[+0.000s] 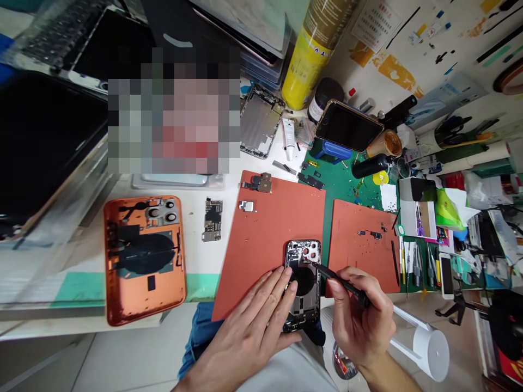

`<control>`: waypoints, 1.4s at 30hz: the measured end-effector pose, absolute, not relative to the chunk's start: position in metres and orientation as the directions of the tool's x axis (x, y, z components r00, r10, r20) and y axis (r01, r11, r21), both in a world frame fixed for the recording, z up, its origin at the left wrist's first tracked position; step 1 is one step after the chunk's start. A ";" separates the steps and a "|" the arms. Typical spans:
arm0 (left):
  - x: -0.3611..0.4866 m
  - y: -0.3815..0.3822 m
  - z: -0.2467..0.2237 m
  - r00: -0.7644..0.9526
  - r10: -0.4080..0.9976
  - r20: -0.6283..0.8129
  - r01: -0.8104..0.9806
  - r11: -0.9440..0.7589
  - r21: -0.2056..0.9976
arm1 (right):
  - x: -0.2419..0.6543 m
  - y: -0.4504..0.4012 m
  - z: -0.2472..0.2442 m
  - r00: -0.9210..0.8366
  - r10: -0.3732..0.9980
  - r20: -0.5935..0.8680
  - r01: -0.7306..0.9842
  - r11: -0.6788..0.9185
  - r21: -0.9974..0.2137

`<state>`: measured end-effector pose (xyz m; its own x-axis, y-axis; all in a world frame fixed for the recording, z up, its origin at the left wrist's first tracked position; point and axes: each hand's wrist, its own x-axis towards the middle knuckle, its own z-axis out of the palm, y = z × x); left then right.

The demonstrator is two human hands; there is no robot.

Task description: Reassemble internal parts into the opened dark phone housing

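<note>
Fingers (273, 286) of the left hand (245, 332) lie open and splayed over the lower left of a stripped phone housing (304, 307), apparently pinning it against the push of the tool. The right hand (362, 313) is curled shut around a black precision screwdriver (341, 280), whose tip reaches the housing at 1 o'clock, near its triple camera openings. The housing sits flat near the lower edge of a terracotta silicone mat (265, 256), whose surface seems chosen to keep small parts from sliding. A metal bracket (246, 206) rests on it at 11 o'clock. A second mat (359, 261) at 3 o'clock holds small black parts, with a row of screwdrivers (414, 267) just beyond, standing within easy reach. At 9 o'clock, a logic board (212, 219) and an orange rear case (145, 261) lie on the counter (196, 283). A yellow spray can (314, 60) stands at 12 o'clock; its label is too skewed to read, and no brand is legible.
</note>
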<state>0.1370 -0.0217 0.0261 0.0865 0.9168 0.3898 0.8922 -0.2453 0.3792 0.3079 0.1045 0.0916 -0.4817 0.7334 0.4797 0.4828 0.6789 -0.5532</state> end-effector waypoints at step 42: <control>0.134 -0.021 0.033 0.102 0.918 0.382 0.925 -0.228 0.302 | 0.279 0.143 0.151 -0.898 0.413 0.152 0.386 0.905 -0.177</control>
